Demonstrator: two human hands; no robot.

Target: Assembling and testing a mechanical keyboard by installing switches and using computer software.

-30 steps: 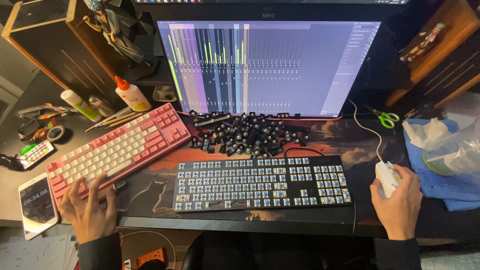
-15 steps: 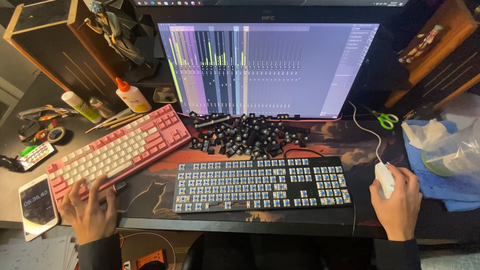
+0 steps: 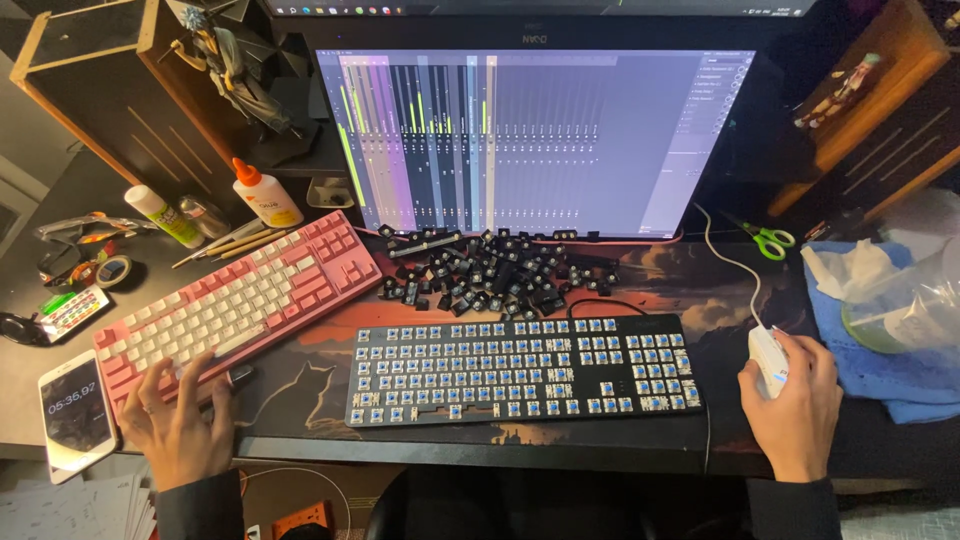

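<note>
Left hand (image 3: 180, 425) rests fingers spread on the near-left corner of the pink keyboard (image 3: 235, 300), flat on the keys, not clasping anything. Right hand (image 3: 795, 400) is cupped over a white mouse (image 3: 768, 358) at the right of the desk mat (image 3: 300, 385), closed around it w/ fingers on top; cord runs up toward the monitor (image 3: 530, 140). Judgement on handling: mouse looks light, rigid, smooth plastic, best held by its sides under the palm; pink board is stiff, fairly weighty, angled on the mat, best lifted by both short edges. Between the hands lies a black keyboard (image 3: 520, 368) w/ caps stripped, blue switches exposed; switch stems prob. fragile, so take it by the frame. Loose black keycaps (image 3: 490, 270) are heaped just behind it: small, slippery, apt to scatter. Surface: dark printed mat on a crowded desk. Phone (image 3: 75, 410) sits just left of the left hand; glue bottle (image 3: 265, 195), scissors (image 3: 768, 240), blue cloth (image 3: 880, 360) around the edges. Room is dim, screen-lit.
</note>
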